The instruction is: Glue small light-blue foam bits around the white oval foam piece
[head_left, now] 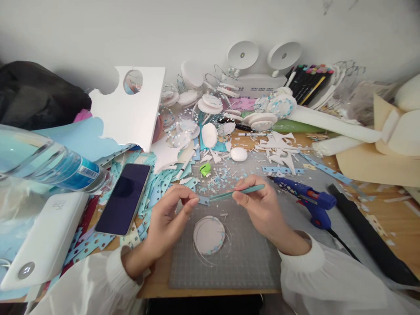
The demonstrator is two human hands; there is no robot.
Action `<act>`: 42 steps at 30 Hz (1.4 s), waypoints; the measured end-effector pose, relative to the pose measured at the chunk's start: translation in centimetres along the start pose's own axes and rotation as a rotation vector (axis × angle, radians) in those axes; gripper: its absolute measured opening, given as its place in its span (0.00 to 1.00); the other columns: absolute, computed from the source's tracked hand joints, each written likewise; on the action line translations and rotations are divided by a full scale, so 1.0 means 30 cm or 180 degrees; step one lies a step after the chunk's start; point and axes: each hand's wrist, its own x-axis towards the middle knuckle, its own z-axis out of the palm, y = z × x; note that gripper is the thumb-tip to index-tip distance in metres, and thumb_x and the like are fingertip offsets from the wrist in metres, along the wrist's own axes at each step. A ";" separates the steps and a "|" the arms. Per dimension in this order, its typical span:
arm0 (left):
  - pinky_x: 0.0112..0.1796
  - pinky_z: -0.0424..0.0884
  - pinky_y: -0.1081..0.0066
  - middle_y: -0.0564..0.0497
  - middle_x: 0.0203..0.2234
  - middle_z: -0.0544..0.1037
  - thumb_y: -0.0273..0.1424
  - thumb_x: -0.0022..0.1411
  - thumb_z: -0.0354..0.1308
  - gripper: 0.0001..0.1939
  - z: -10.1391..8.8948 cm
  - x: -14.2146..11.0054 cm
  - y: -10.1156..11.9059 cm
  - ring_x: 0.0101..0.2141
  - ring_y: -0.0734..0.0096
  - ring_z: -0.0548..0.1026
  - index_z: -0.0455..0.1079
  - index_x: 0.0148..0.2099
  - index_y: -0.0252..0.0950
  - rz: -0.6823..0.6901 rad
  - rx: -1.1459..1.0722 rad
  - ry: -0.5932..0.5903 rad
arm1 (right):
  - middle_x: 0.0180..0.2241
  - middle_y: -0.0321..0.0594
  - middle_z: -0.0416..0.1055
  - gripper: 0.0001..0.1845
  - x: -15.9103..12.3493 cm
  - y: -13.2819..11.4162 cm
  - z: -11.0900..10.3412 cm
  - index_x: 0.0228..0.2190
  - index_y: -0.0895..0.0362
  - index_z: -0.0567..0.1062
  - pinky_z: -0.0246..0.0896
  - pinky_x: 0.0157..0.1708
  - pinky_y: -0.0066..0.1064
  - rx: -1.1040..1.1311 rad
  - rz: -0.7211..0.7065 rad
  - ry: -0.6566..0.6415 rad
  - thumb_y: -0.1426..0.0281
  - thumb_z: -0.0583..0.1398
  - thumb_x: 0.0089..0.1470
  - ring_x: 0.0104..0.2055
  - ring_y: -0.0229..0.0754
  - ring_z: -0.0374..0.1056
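My right hand (260, 208) grips slim teal tweezers (252, 189) between thumb and fingers, their tip pointing left. At that tip is a small light-blue paper piece (204, 201), whose other end meets the pinched fingertips of my left hand (169, 218). Below and between my hands, a round white disc (209, 235) lies on the grey cutting mat (249, 262). Thin clear wire loops around it, and small blue bits sit along its edge. Many tiny blue and white paper bits (225, 175) are scattered just beyond my hands, beside a bright green punch-like object (205, 169).
Right of my hand lies a blue hot glue gun (305, 194), beside a long black bar (370, 232). On the left are a phone (124, 199), a white power bank (46, 240) and a water bottle (62, 162). White discs (210, 104) and marker pens (310, 83) crowd the back.
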 end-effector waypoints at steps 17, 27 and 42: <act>0.38 0.66 0.73 0.52 0.33 0.72 0.24 0.66 0.54 0.05 0.008 -0.010 -0.024 0.36 0.73 0.70 0.70 0.41 0.38 -0.0131 -0.0135 -0.0410 | 0.26 0.34 0.72 0.07 -0.006 -0.020 0.010 0.27 0.53 0.74 0.64 0.27 0.27 0.0208 -0.0044 -0.0068 0.68 0.68 0.47 0.29 0.36 0.70; 0.38 0.67 0.75 0.53 0.32 0.75 0.24 0.65 0.56 0.05 0.010 -0.009 -0.028 0.35 0.74 0.71 0.72 0.38 0.37 -0.0029 -0.0023 -0.0362 | 0.26 0.33 0.70 0.07 -0.009 -0.011 0.007 0.26 0.53 0.74 0.59 0.25 0.26 0.0161 0.0098 -0.0122 0.68 0.68 0.47 0.26 0.34 0.65; 0.40 0.69 0.75 0.49 0.35 0.76 0.20 0.65 0.54 0.09 0.005 -0.003 -0.014 0.38 0.73 0.73 0.72 0.42 0.36 0.0317 -0.0118 -0.0723 | 0.17 0.28 0.64 0.15 0.002 -0.019 0.024 0.24 0.54 0.70 0.49 0.25 0.28 0.1123 0.1311 -0.0287 0.64 0.71 0.42 0.22 0.32 0.57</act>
